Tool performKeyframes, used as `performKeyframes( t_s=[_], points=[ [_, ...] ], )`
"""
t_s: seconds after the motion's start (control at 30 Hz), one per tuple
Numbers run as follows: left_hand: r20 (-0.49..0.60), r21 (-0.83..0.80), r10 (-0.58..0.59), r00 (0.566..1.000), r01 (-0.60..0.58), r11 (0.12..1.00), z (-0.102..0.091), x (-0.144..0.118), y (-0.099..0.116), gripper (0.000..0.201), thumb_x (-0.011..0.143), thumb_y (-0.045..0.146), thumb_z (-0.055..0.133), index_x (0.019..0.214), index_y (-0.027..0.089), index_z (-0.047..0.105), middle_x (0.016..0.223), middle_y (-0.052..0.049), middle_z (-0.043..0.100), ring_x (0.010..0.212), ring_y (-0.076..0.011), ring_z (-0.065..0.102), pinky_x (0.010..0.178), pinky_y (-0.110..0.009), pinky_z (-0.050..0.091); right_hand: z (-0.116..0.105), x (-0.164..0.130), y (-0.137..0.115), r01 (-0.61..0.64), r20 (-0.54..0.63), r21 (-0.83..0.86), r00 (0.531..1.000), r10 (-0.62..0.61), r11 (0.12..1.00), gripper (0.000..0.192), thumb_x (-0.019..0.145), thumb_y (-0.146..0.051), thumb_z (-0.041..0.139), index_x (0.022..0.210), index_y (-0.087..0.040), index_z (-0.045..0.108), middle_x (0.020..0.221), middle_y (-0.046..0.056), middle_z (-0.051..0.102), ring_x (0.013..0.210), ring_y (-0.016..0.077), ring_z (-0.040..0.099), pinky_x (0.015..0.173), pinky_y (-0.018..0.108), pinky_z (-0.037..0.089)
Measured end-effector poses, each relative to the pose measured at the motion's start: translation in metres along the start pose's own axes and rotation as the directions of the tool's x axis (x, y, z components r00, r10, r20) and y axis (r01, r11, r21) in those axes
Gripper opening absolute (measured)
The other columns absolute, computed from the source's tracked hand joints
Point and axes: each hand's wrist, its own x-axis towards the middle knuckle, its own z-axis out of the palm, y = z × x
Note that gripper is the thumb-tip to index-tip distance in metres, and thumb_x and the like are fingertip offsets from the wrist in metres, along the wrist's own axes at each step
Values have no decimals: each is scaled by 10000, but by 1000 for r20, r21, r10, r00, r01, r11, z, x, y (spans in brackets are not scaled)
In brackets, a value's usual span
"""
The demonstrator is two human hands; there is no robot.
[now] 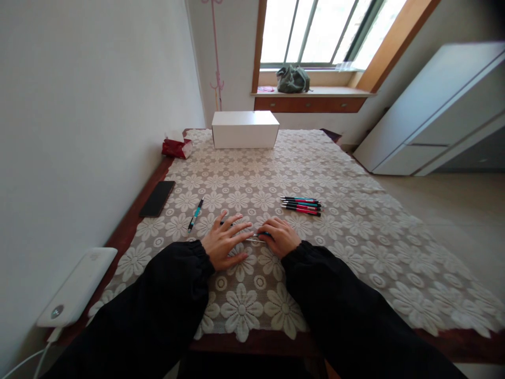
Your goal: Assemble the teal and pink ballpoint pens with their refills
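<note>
My left hand (pixel 225 242) lies low over the lace tablecloth with its fingers spread. A small dark piece (pixel 225 224) shows between its fingers; I cannot make out its kind. My right hand (pixel 281 237) is closed, its fingers around a dark pen part (pixel 263 233), mostly hidden by them. Just below it, a thin pale rod (pixel 255 240), like a pen refill, stretches between the two hands. To the left lies a single black and turquoise pen (pixel 196 214). Beyond my right hand, several black, red and turquoise pens (pixel 302 206) lie side by side.
A white box (pixel 245 130) stands at the table's far end. Along the left are a red tissue pack (pixel 177 148), a dark phone (pixel 157 199) and a white power bank (pixel 78 287) with a cable. The wall borders the table's left side.
</note>
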Motion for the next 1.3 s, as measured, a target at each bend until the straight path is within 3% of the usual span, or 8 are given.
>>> performKeyframes(
  t_s=[0.6,0.9,1.3],
  points=[
    [16,-13,-14,1000,14,1000,4,-2,-2,577,917,550,592,1439,306,572,1578,-69,476,1503,-385,286,1240,-678,44,-1,1,-4,2,7,-3,1000,-2,1000,58,948,-271,676,968,-258,729,948,49,698,931,224,593,826,361,451],
    [5,-24,-35,999,35,999,0,-1,0,481,891,523,633,1311,291,656,1555,-60,501,1495,-371,305,1246,-658,72,-7,0,4,4,35,-5,999,-4,1000,127,942,-308,687,1044,-251,733,1012,60,702,988,234,601,881,377,465],
    [21,-21,-17,1000,18,1000,5,-2,-1,526,921,528,588,1410,333,587,1594,-59,453,1518,-375,259,1230,-680,54,0,2,-2,62,15,32,998,-62,998,92,960,-245,622,946,-232,713,935,59,697,912,216,609,816,341,459]
  ],
)
